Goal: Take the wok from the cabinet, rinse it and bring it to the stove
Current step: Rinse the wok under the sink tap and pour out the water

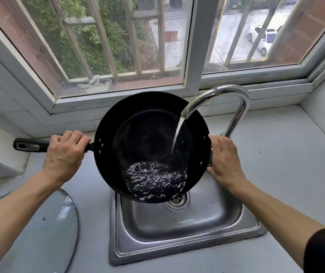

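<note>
wok is held above the steel sink, tilted toward the person so the water pools at its near edge over the basin. from the head view, the long handle is clenched by the left hand to carry the weight, while the far rim is steadied by the right hand, fingers curled at the side handle. the stream from the faucet is caught inside. a glass lid is laid aside on the counter.
</note>
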`<state>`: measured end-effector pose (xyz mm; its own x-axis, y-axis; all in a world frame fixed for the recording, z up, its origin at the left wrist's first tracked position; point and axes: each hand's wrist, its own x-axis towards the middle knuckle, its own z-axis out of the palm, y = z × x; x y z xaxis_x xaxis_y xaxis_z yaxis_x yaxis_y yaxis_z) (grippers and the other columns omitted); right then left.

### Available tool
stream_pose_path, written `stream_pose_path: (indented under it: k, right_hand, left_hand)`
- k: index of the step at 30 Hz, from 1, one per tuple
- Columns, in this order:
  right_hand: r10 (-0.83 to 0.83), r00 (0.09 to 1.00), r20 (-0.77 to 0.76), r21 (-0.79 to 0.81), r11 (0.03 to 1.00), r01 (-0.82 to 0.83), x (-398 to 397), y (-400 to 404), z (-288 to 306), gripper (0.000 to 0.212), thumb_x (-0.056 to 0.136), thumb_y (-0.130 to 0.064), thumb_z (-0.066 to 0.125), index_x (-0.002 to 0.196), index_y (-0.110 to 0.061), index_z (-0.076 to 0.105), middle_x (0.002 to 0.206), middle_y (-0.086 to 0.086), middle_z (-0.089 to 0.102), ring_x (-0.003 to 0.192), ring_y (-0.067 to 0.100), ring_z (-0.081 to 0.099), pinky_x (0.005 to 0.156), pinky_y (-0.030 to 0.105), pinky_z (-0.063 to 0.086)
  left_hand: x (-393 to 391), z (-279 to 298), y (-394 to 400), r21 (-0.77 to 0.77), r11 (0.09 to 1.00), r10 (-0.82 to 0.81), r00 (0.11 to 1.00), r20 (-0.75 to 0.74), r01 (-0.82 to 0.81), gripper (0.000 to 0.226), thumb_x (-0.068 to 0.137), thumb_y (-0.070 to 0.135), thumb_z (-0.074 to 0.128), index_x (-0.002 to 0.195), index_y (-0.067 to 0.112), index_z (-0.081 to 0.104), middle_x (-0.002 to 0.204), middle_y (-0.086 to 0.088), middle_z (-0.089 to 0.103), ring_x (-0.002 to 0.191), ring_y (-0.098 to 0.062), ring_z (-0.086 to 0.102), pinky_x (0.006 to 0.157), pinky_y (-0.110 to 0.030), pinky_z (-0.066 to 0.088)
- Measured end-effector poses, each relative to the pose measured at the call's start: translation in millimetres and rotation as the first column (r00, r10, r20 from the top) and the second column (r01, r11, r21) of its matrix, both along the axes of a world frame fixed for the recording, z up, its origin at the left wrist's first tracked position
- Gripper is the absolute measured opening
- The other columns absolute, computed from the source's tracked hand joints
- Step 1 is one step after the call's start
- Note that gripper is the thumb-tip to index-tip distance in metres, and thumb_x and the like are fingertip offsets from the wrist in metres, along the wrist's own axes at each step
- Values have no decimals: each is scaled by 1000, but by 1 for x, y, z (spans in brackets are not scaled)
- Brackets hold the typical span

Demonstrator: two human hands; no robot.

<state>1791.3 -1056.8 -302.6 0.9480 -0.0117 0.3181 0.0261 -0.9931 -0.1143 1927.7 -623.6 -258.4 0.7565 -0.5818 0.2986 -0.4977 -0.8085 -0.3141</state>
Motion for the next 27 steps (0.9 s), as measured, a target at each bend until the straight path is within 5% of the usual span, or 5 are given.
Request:
stream_pose_path:
  k: [14,27]
  right_hand:
    - [78,997,21,68,995,-80,39,30,-15,100,51,-19,92,134,1,40,122,16,50,111,30,45,105,39,37]
    - [192,973,-125,107,978,-179,42,39,-24,111,49,-32,94,139,0,37,128,15,49,117,30,46,109,37,35]
  left_hand:
    - [-23,31,36,25,998,61,992,113,-64,26,77,2,53,102,9,61,96,-11,60,83,-35,53,65,-40,28]
    - [-48,55,48,76,996,45,993,110,-54,30,75,-1,48,100,7,62,94,-13,60,83,-36,56,66,-40,27]
